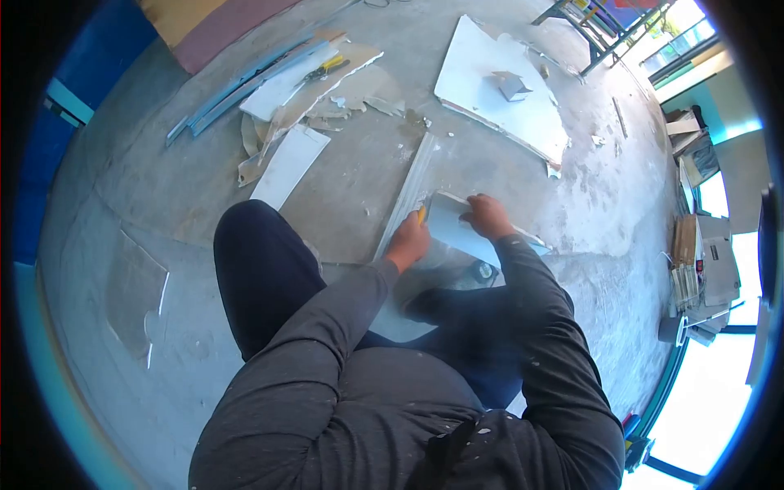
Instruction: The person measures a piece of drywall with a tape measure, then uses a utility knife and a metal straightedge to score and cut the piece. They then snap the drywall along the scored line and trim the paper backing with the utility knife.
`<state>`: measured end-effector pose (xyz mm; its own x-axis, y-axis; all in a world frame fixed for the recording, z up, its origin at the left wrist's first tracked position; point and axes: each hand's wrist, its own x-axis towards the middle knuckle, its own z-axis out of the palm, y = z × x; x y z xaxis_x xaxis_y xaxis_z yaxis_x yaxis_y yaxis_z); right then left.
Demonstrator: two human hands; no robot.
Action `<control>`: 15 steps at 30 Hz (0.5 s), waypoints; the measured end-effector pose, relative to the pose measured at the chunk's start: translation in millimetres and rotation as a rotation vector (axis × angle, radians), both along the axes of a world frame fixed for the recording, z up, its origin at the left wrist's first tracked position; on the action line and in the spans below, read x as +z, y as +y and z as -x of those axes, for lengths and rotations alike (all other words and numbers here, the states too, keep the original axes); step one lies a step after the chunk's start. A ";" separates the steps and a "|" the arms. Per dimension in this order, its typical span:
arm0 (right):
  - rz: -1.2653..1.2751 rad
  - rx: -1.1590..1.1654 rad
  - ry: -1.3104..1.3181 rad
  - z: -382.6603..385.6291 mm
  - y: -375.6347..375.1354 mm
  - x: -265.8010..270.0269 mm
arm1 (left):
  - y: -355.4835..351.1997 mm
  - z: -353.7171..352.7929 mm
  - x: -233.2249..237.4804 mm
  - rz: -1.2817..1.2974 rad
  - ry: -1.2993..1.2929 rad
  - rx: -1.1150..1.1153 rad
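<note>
Low over the floor (192, 322), the left hand (408, 242) grips a yellow tool (421, 215); the right hand (488, 216) pinches a white board (451, 232), seemingly for steadiness.

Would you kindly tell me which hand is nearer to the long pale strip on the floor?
Left. The left hand is close beside the strip, holding a yellow item; the right hand is farther off to the right, on a white board.

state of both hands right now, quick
Left hand: closed, holding a small yellow tool.
Right hand: closed on a flat white board, at its edge.
</note>
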<state>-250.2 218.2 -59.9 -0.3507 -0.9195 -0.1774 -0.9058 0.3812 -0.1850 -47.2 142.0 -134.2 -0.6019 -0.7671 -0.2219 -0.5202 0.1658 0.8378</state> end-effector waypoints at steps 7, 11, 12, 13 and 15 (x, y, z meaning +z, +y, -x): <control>0.059 -0.037 0.023 6.9 -8.8 4.8 | -15.4 5.3 5.6 -0.082 0.004 -0.005; 0.082 -0.031 -0.014 12.1 -10.9 -9.5 | -16.6 12.2 -4.7 -0.058 0.019 -0.020; 0.085 -0.033 -0.020 14.0 -12.5 -12.4 | -16.7 11.4 -3.6 -0.064 0.017 -0.028; 0.087 -0.037 -0.025 17.7 -13.6 -14.8 | -16.2 11.3 -2.8 -0.049 0.027 -0.021; 0.078 -0.057 -0.019 20.5 -15.1 -17.0 | -16.5 13.7 -1.4 -0.017 0.049 -0.011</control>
